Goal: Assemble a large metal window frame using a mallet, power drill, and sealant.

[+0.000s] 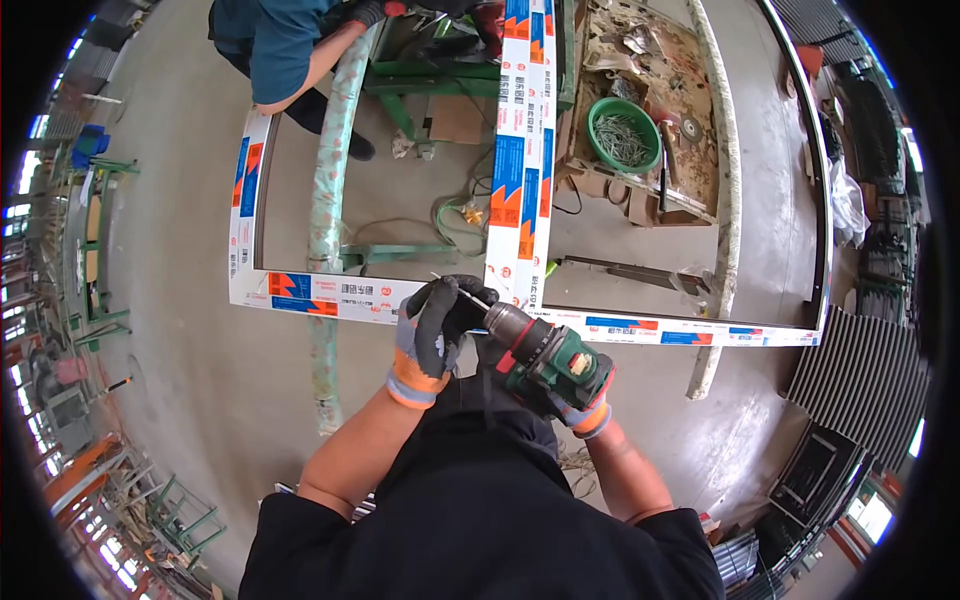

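My left hand (434, 325), in a grey-and-orange work glove, is closed with its fingers around the slim drill bit (472, 298). A pale tip pokes out beyond those fingers. My right hand (582, 412), gloved alike, grips the handle of a green-and-black cordless drill (552, 358); the drill's body hides most of its fingers. The drill points up and left, its chuck beside my left fingers. Just beyond both hands lies the near rail of a large frame (350, 297), wrapped in white, blue and orange printed film. The frame's upright bar (517, 180) meets that rail close to the chuck.
Pale, paint-spattered bars (328, 200) support the frame. At the far right, a worn workbench (690, 150) carries a green bowl (625, 135) of screws and a hammer (667, 165). Another person (290, 50) works at far left. Cables (455, 225) lie on the floor.
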Motion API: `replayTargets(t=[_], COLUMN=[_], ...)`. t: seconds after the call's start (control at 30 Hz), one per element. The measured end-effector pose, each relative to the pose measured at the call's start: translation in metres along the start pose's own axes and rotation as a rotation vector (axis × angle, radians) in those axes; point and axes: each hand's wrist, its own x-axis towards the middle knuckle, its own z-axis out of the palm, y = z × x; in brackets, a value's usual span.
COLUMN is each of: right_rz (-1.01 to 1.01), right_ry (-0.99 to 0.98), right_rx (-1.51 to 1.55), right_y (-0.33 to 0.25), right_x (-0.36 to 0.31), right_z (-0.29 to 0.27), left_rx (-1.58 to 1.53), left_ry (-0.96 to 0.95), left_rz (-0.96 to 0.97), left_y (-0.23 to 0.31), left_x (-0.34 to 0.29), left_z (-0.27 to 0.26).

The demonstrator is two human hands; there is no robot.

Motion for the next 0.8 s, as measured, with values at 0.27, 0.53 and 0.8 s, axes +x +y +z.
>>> replayTargets(t=[0.27,0.53,0.8], right_rz=[0.106,0.269,0.487], right_ry=[0.174,0.16,0.119], right_rx=[0.025,0.053,0.523], right_y=[-0.011,-0.053,-0.1], right_x=[0.005,0.037,0.087], right_z=[0.046,0.118,0.133], left_rx=[-0.239,0.654,0.827], left_ry=[-0.105,-0.254,-0.476], left_rz=[-0.072,0.239,0.353], left_y=[0.013,0.04,0.064], left_x=[0.021,0.026,0.002], left_z=[-0.031,-0.069,-0.109])
